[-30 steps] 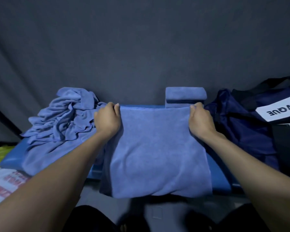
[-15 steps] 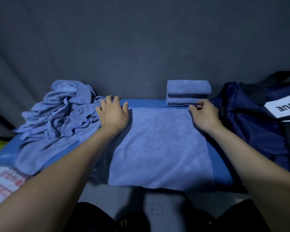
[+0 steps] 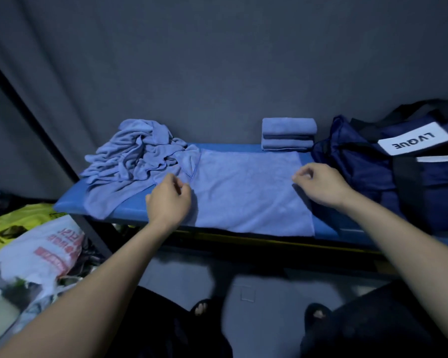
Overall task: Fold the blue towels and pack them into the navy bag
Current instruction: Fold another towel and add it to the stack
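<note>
A blue towel (image 3: 248,192) lies spread flat on the blue bench (image 3: 70,205). My left hand (image 3: 169,200) hovers at its left edge and my right hand (image 3: 318,186) at its right edge. Both have loosely curled fingers, and the cloth under them lies flat, not lifted. A rumpled heap of blue towels (image 3: 137,156) sits at the bench's left end. Two folded blue towels (image 3: 288,134) are stacked at the back against the wall. The navy bag (image 3: 367,171) with a white label stands on the right, beside the flat towel.
A dark grey curtain hangs close behind the bench. A white plastic bag (image 3: 44,251) and a yellow bag (image 3: 16,223) lie on the floor at the left. My feet in dark slippers (image 3: 204,306) stand on the grey floor in front of the bench.
Both hands let go of the towel's far corners, pressed it flat, then drew back to its side edges with curled fingers. The towel now lies spread on the bench.
</note>
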